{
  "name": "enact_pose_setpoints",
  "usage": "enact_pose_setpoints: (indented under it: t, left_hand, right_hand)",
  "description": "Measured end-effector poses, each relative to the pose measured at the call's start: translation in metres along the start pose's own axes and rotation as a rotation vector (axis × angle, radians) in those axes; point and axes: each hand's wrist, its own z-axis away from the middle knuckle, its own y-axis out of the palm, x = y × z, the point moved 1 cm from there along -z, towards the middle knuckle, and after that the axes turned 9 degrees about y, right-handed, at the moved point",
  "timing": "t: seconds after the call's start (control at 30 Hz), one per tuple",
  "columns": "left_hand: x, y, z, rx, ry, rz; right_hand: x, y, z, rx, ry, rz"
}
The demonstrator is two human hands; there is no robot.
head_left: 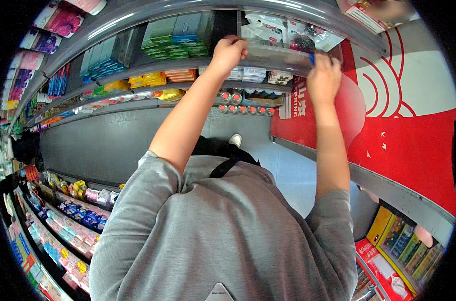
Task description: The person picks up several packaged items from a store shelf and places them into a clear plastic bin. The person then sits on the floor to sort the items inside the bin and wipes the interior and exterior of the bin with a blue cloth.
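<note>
At the upper shelf, my left hand (229, 54) has its fingers closed on the left end of the front of a clear plastic bin (273, 52). White packets with dark and red printing (265, 30) sit inside it. My right hand (324, 76), slightly blurred, is closed at the bin's right front corner, beside a small blue item (312, 59); what exactly it grips is unclear. Green and blue boxes (175, 35) stand left of the bin.
Lower shelves hold yellow packs (153, 80) and red-capped bottles (243, 110). A red-and-white printed panel (403, 150) flanks me on the right. More product racks (67, 220) stand at lower left. Grey floor (87, 145) shows around my shoe (235, 139).
</note>
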Motion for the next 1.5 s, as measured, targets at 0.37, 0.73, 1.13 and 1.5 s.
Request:
enact_pose_setpoints:
  t: [0.37, 0.73, 1.13, 1.5]
  left_hand:
    - [-0.007, -0.013, 0.004, 0.024, -0.043, 0.104]
    - [-0.021, -0.041, 0.04, 0.004, -0.009, 0.269]
    - [-0.011, -0.004, 0.132, 0.322, -0.595, 0.403]
    - [0.024, 0.069, 0.113, 0.321, -0.66, 0.515]
  right_hand:
    - [-0.008, -0.016, -0.011, 0.076, 0.005, -0.101]
    - [0.019, -0.058, 0.016, 0.062, 0.022, -0.239]
    - [0.061, -0.096, 0.072, 0.102, 0.063, -0.304]
    - [0.066, -0.095, 0.111, 0.196, 0.052, -0.271]
